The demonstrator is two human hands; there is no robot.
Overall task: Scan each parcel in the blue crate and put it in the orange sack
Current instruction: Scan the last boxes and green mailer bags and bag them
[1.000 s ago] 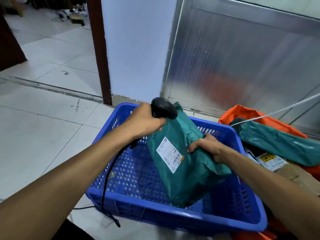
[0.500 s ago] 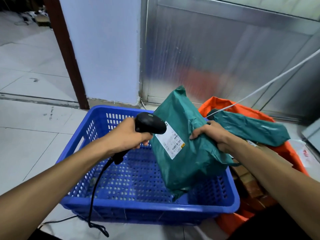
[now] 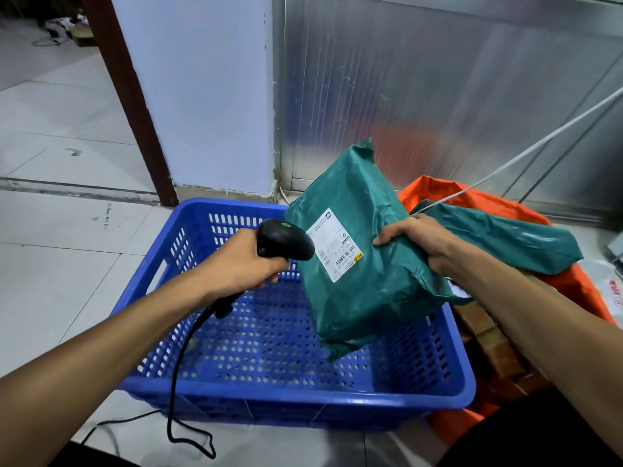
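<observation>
The parcel (image 3: 364, 264) has risen toward the sack (image 3: 569, 281); right hand (image 3: 418, 241) grips it, left hand (image 3: 242, 261) grips the scanner (image 3: 285, 239): aim squarely at the label (image 3: 335, 246).

Glossy crinkled plastic parcel (image 3: 364, 264)

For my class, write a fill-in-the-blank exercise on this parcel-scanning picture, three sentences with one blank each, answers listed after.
1. The left hand grips a black ____.
2. The right hand holds a green parcel above the ____ crate.
3. A second green parcel lies on top of the ____ sack.

Missing words: scanner; blue; orange
</observation>
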